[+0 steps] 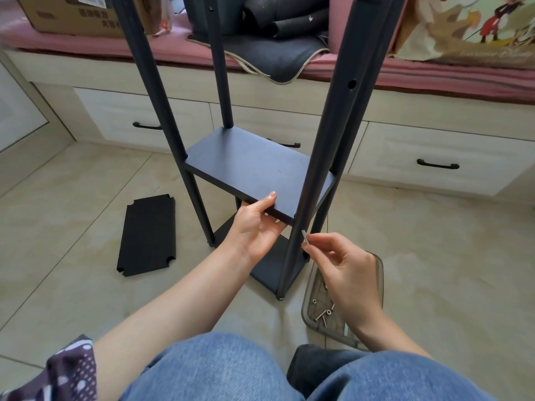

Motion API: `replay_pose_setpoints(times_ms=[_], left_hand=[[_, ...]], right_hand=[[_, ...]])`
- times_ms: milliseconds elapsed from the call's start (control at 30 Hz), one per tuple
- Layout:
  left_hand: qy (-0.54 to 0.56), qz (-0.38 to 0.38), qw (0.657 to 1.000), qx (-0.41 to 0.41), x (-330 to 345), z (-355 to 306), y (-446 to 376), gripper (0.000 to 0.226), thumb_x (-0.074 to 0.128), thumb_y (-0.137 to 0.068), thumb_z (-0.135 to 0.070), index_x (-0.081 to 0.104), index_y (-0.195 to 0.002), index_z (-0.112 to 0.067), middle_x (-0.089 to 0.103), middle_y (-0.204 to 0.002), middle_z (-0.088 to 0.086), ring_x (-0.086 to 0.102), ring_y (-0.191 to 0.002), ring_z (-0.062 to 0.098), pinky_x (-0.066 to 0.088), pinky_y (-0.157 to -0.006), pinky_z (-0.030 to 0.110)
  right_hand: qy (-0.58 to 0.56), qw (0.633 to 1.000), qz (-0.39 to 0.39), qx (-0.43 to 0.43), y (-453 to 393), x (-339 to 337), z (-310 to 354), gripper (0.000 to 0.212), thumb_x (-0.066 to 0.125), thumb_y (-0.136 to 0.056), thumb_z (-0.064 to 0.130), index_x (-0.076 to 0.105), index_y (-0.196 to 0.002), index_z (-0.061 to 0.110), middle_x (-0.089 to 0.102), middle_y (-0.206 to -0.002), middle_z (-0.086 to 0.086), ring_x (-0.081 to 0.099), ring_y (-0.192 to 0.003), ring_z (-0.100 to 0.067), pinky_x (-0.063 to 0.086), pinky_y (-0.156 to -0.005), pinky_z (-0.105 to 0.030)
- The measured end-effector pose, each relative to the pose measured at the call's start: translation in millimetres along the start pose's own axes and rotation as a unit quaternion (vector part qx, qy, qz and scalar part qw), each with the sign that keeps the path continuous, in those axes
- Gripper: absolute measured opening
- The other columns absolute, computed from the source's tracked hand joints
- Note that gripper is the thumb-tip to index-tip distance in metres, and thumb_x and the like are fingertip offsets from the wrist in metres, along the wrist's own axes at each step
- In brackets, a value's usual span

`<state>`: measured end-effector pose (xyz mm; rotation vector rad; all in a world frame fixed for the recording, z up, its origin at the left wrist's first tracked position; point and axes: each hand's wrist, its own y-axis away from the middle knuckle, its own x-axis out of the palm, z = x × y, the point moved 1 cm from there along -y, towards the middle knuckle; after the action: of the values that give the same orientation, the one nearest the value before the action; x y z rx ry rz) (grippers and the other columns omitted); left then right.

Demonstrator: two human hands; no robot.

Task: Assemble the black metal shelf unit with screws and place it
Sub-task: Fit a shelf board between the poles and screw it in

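Head view shows the frame (315,157) standing on the floor (86,198), bottom shelf (272,267) fixed, left hand (256,224) gripping the middle shelf (254,166), right hand (341,270) pinching a screw (304,237) beside the near post, one panel (147,234) still lying unfitted.

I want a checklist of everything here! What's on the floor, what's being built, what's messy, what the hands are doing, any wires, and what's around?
Surface: pale tiled floor.
Job's things: black shelf frame upright, middle shelf board sitting between its poles; spare shelf board flat on the floor; clear tray holding screws.
Clutter: nothing seen on the floor beyond the parts.
Grips: left hand holds the middle board's front edge; right hand pinches a screw beside the front pole.
Cables: nothing seen.
Surroundings: drawers, pink cushion, cardboard box.
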<state>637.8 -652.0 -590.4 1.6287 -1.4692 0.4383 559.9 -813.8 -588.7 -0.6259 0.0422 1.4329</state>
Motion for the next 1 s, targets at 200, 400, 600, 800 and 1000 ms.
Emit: replay_pose_setpoints(times_ms=[200, 400, 600, 800, 1000], left_hand=[[-0.013, 0.001, 1.000, 0.004, -0.6, 0.3, 0.0, 0.046, 0.054, -0.100, -0.005, 0.047, -0.145, -0.009, 0.058, -0.139, 0.019, 0.060, -0.124, 0.037, 0.056, -0.095, 0.050], [-0.028, 0.006, 1.000, 0.011, -2.3, 0.3, -0.8, 0.047, 0.053, -0.101, -0.007, 0.045, -0.147, -0.010, 0.056, -0.142, 0.019, 0.058, -0.127, 0.037, 0.050, -0.103, 0.054], [-0.031, 0.000, 0.999, 0.018, -3.6, -0.6, 0.0, 0.046, 0.053, -0.101, -0.005, 0.046, -0.146, -0.011, 0.057, -0.140, 0.019, 0.059, -0.125, 0.038, 0.053, -0.099, 0.053], [-0.043, 0.004, 0.998, 0.036, -2.4, -0.5, 1.5, 0.046, 0.053, -0.100, -0.005, 0.047, -0.146, -0.011, 0.057, -0.142, 0.018, 0.058, -0.127, 0.038, 0.051, -0.102, 0.052], [-0.045, 0.011, 0.998, 0.041, -3.8, 0.1, 0.8, 0.048, 0.053, -0.100, -0.004, 0.045, -0.147, -0.010, 0.055, -0.143, 0.018, 0.057, -0.128, 0.037, 0.051, -0.102, 0.051]], right_hand=[[-0.052, 0.998, -0.010, 0.043, -8.0, 8.4, -2.9, 0.011, 0.075, -0.085, 0.012, 0.076, -0.095, 0.018, 0.074, -0.084, 0.015, 0.071, -0.081, -0.002, 0.053, -0.074, -0.014], [-0.066, 0.996, -0.005, 0.057, -9.4, 8.4, -5.1, 0.011, 0.076, -0.085, 0.013, 0.075, -0.094, 0.019, 0.074, -0.084, 0.016, 0.071, -0.082, -0.003, 0.053, -0.073, -0.013], [-0.060, 0.997, -0.005, 0.041, -8.6, 9.6, -2.5, 0.009, 0.074, -0.087, 0.012, 0.075, -0.093, 0.017, 0.074, -0.082, 0.012, 0.071, -0.081, -0.006, 0.053, -0.073, -0.016], [-0.019, 1.000, -0.009, -0.004, -7.1, 8.9, -2.8, 0.011, 0.075, -0.085, 0.009, 0.075, -0.095, 0.014, 0.073, -0.082, 0.013, 0.070, -0.080, -0.005, 0.052, -0.073, -0.014], [-0.033, 0.999, -0.017, 0.008, -7.1, 12.6, -0.7, 0.007, 0.075, -0.085, 0.012, 0.074, -0.092, 0.015, 0.072, -0.080, 0.013, 0.069, -0.077, -0.005, 0.050, -0.071, -0.011]])
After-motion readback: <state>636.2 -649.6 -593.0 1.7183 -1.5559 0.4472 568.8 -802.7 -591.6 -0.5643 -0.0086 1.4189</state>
